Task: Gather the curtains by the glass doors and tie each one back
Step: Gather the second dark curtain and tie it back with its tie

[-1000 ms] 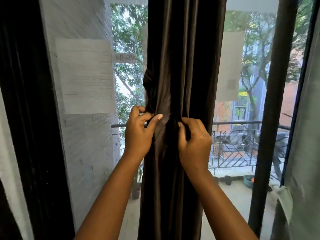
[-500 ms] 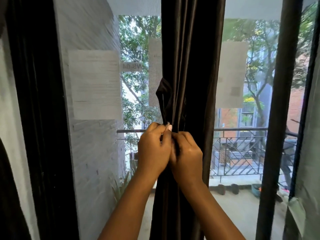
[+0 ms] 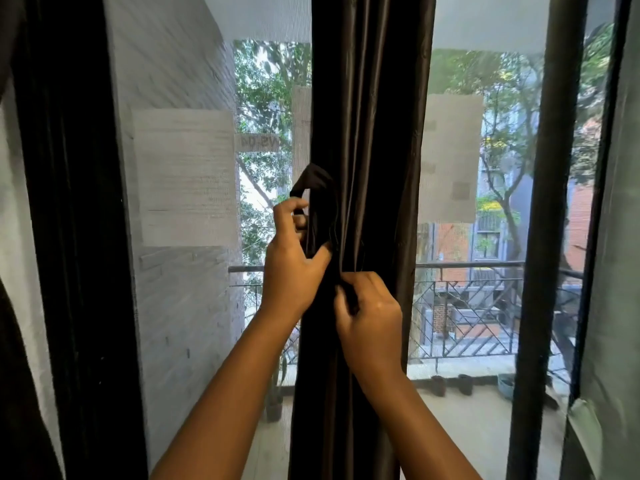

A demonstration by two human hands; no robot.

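Hands have split apart since half a second ago: left hand [image 3: 291, 268] has gone up the left edge of the dark brown curtain [image 3: 372, 133], right hand [image 3: 372, 320] sits lower, just right of it. Left hand half curled, fingers hooked round the fabric loop [image 3: 311, 180] bulging off the curtain's left side, thumb pressed on the folds. Right hand closed tight, pinching a fold at the curtain's front. Curtain hangs gathered into a narrow column in front of the glass door [image 3: 485, 237], between a paper sheet [image 3: 185, 176] on the glass to its left and the dark door frame [image 3: 543, 237] to its right. Balcony railing [image 3: 467, 306] shows behind the curtain, outside.
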